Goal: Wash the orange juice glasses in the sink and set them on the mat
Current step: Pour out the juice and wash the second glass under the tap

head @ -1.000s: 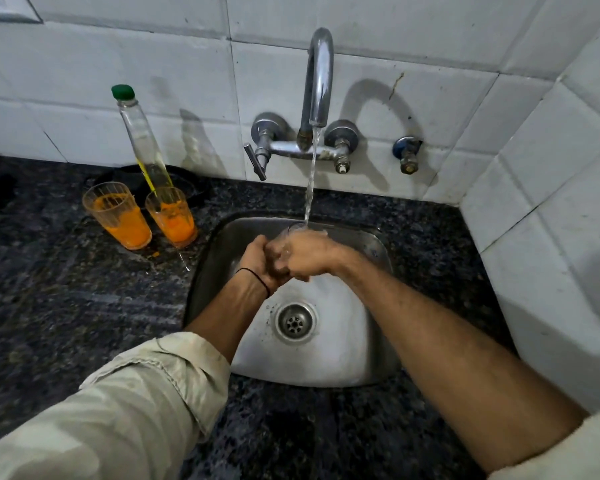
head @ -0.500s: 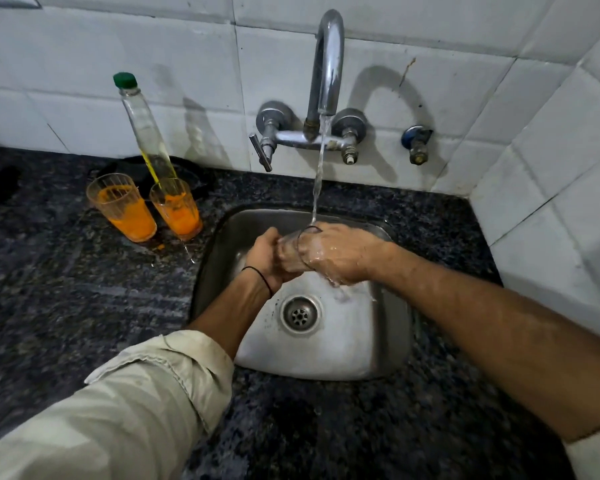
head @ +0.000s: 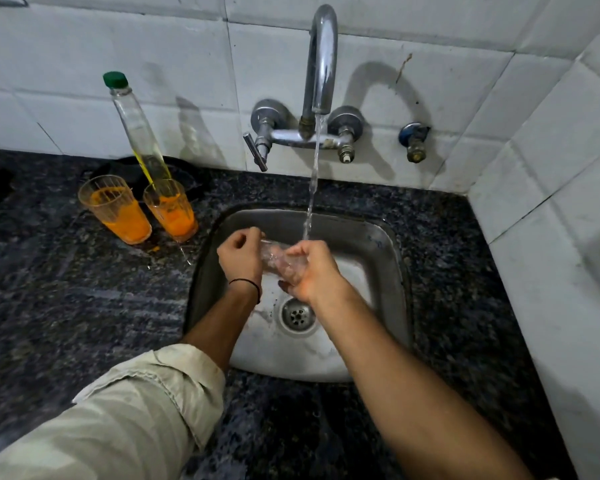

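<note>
A dark speckled stone table point(head: 66, 306) meets white tiled walls point(head: 551, 168) in a corner, with a steel sink point(head: 388, 244) set into it. Over the sink both hands grip a clear glass point(head: 274, 258) lying on its side: left hand point(head: 238, 259) curled on one end, right hand point(head: 314, 271) wrapped on the other. Tap point(head: 323, 64) water strikes the right fingers point(head: 300, 251). Left of the fingers two juice-stained glasses point(head: 118, 216) stand beside a bottle point(head: 137, 133).

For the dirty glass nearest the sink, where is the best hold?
Take the glass nearest the sink around its upper wall, coming from the right, the sink side. It stands upright and widens toward the rim; the other glass and bottle crowd its left and back.
</note>
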### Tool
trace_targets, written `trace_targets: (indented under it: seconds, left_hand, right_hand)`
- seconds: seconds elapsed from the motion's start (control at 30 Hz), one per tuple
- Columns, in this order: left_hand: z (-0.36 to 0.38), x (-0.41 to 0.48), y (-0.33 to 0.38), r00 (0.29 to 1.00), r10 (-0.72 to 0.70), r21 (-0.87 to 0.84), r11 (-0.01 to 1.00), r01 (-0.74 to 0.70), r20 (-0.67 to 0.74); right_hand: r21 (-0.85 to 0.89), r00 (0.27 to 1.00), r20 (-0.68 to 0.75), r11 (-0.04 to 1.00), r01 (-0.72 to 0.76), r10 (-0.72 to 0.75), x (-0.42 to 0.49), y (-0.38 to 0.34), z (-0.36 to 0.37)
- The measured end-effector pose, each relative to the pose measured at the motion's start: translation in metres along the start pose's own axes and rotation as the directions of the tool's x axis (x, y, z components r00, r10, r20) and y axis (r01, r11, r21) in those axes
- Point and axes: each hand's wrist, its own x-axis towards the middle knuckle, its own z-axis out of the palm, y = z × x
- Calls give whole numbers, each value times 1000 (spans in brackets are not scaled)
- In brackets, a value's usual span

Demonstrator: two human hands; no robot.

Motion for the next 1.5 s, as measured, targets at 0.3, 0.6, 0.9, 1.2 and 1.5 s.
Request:
trace_targets:
  seconds: [0.3, 0.6, 0.9, 1.2, 1.5]
  left_hand:
    - [-6, -8, 26, 795, 555, 201, 774, -601, 245]
    - [-10, -32, 24, 804, 305, 426, 722, -545, 511]
    - [-20, -32, 20, 318, -684, 249, 595, 765, 657]
    - [7, -56, -2, 768, -409, 528, 842, 110, 492]
    - [-3, -55, -3, 404, -494, 327, 849, 415, 770]
  right_hand:
    - [137, 999, -38, 990, -24, 30, 22, 13, -2]
    - [144, 983, -164, 983, 112, -88, 43, 22, -14]
    - [-403, 925, -63, 857, 321, -376, 48, 1, -31]
    - [-596, 782, -254, 729, 337, -570, 46, 7, -31]
    - [-305, 878, -41, 843, 444, -477, 30, 4, -61]
